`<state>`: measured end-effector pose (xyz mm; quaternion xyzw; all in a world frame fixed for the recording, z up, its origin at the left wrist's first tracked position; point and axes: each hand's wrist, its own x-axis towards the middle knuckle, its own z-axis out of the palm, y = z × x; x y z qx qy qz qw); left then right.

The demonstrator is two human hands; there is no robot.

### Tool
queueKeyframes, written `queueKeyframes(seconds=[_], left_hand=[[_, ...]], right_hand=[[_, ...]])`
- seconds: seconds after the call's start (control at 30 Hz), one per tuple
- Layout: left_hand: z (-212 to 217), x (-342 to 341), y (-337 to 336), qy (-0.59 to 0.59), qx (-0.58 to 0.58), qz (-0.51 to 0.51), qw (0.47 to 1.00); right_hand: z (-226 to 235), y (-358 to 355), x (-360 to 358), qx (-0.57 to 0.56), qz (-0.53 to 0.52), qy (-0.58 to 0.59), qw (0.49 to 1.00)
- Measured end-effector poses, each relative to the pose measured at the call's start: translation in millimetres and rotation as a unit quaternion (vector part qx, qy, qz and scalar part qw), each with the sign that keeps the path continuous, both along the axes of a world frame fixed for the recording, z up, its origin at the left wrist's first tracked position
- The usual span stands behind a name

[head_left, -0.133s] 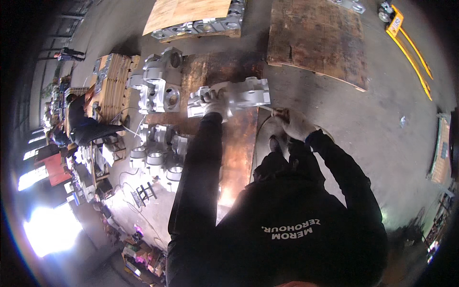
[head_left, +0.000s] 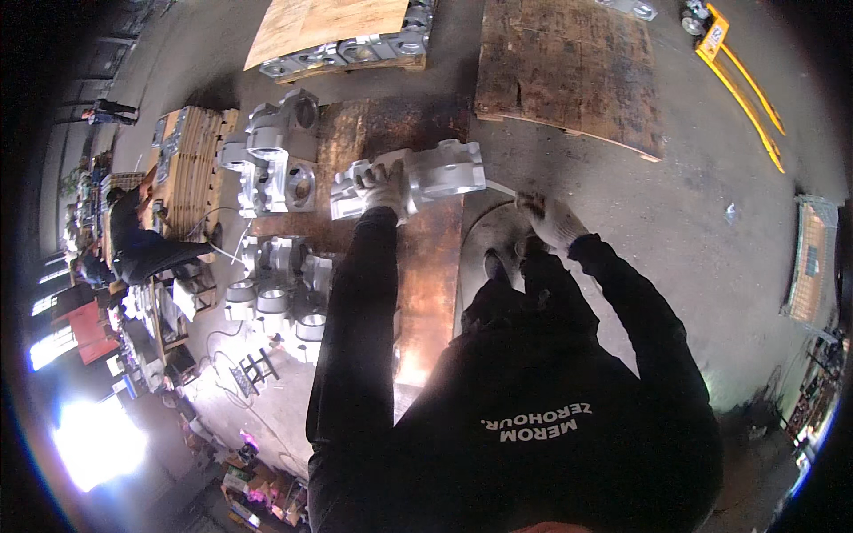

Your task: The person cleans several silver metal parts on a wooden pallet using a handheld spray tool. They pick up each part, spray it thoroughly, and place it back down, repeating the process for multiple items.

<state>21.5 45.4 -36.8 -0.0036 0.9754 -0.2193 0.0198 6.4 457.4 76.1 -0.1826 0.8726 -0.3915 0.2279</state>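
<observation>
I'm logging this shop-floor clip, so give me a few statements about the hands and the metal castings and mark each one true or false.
1. The left hand grips a grey metal casting. True.
2. The right hand grips that casting too. False: it hangs apart, over the concrete floor.
3. Both hands are bare. False: both wear light work gloves.
4. More castings lie to the person's left. True.
5. The yellow pallet jack is at upper left. False: upper right.

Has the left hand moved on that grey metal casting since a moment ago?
No. The left hand sits at the same spot on the grey metal casting, and both lie the same against the brown plate under them.
</observation>
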Motion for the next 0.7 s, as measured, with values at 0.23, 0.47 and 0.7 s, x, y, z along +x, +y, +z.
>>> queueKeyframes(seconds=[0.23,0.47,0.7], left_hand=[[97.7,-13.8,58.1,-0.268,0.15,0.164,0.938],[95.8,-11.4,43.3,-0.266,0.192,0.147,0.933],[91.2,-10.2,38.4,-0.285,0.151,0.139,0.936]], right_hand=[[-13.2,93.1,-28.0,-0.055,-0.281,-0.275,0.918],[-31.0,121.7,-62.7,-0.02,-0.17,-0.284,0.943],[-78.0,145.3,-72.2,-0.073,-0.23,-0.432,0.869]])
